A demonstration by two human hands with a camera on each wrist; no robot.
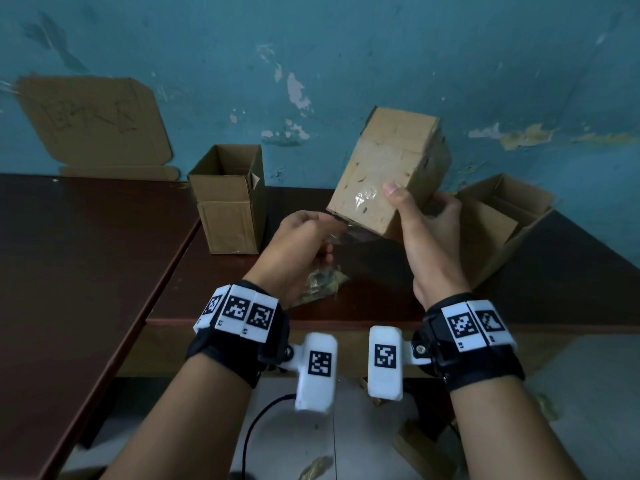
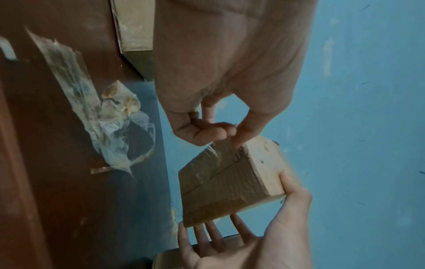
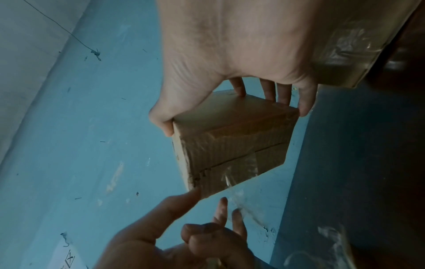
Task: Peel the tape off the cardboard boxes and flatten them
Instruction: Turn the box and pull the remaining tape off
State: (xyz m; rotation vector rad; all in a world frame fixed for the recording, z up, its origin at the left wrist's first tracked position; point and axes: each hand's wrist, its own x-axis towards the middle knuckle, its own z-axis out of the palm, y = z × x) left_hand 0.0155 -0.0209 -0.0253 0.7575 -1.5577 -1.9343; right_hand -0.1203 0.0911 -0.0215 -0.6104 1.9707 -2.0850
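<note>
Two hands work over the near table edge, and the step in hand looks like the peeling itself. The left hand (image 1: 298,242) pinches a strip of clear tape (image 1: 341,233) between thumb and fingertips, the strip running up to the lower corner of the sealed cardboard box (image 1: 388,174). The right hand (image 1: 427,230) grips that box in the air above the brown table (image 1: 86,237), tilted, thumb on the taped face and fingers behind. Just below the left hand lies a crumpled wad of peeled tape (image 1: 323,284). More film shows on the box's end across the flap seam (image 3: 239,163), so I judge the next move calls for a steady pull away from the corner while the right hand braces. Farther back stand an open box (image 1: 228,202) and another open box (image 1: 498,220), both unflattened, and flattened cardboard (image 1: 93,123) leans on the blue wall.
</note>
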